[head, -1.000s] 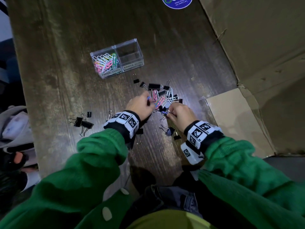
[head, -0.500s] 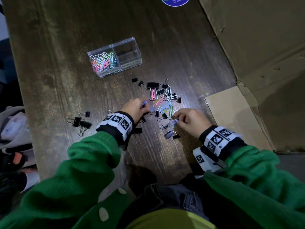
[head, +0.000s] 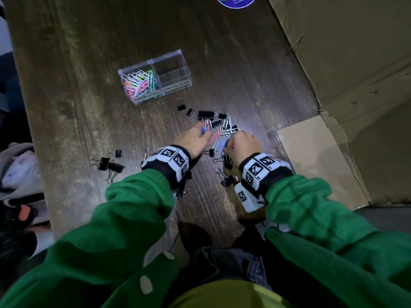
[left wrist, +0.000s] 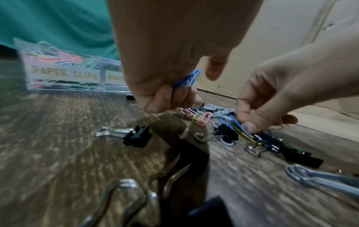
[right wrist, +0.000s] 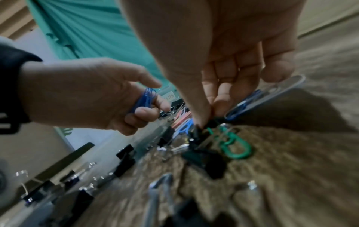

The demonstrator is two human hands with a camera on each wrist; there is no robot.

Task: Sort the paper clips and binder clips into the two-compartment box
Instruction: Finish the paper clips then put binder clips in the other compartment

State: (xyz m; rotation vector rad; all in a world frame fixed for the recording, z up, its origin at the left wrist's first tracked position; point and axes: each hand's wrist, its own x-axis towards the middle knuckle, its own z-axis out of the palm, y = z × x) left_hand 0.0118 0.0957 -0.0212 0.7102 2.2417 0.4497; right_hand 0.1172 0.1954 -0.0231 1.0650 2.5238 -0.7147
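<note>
Both hands are working the messy pile of coloured paper clips and black binder clips [head: 219, 127] sitting mid-table on the dark wooden tabletop [head: 89, 85]. The left hand [head: 193, 141] is curling its fingers around a small bunch of blue paper clips [left wrist: 187, 79], holding them just above the wood. The right hand [head: 241, 145] is pinching down with thumb and fingertips on a blue-and-yellow paper clip [left wrist: 240, 130] at the pile's 5 o'clock edge, right beside a green paper clip [right wrist: 235, 145]. The clear plastic two-compartment box [head: 175, 55] is sitting at 11 o'clock from the pile, left half holding paper clips. A few stray black binder clips [head: 110, 164] are lying off at 8 o'clock.
</note>
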